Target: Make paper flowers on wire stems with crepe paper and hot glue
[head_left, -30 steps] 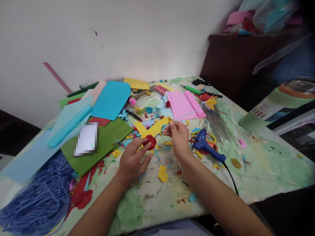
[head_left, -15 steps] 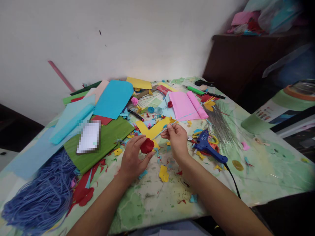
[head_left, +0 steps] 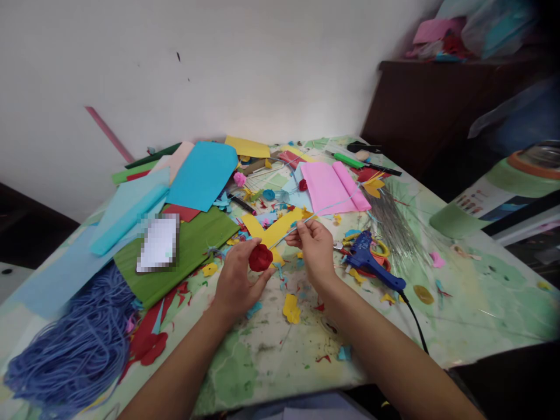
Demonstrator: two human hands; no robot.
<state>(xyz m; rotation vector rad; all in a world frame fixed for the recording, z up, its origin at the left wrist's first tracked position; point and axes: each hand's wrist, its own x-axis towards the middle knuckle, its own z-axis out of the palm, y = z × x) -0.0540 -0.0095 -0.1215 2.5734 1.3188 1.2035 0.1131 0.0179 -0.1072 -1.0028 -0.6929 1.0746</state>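
Observation:
A red paper flower (head_left: pixel 261 258) sits between the thumb and fingers of my left hand (head_left: pixel 238 280), which is closed around its edge. From the flower a thin light-blue stem (head_left: pixel 280 239) runs up and to the right. My right hand (head_left: pixel 314 245) pinches this stem between thumb and fingertips, and its far end reaches over the pink crepe paper (head_left: pixel 330 189). Below the stem lies a yellow V-shaped paper piece (head_left: pixel 273 230). A blue glue gun (head_left: pixel 371 262) rests to the right of my right hand.
Blue cord (head_left: pixel 74 350) is heaped at the left, beside green paper (head_left: pixel 201 245) and blue sheets (head_left: pixel 203 175). Thin wires (head_left: pixel 398 233) lie at the right, near a green bottle (head_left: pixel 490 186). Yellow paper scraps (head_left: pixel 291 309) are strewn in front. A wall (head_left: pixel 219 70) stands behind.
The red flower has turned slightly in my left hand and shifted a touch to the left. My right hand keeps its pinch on the stem, almost unmoved.

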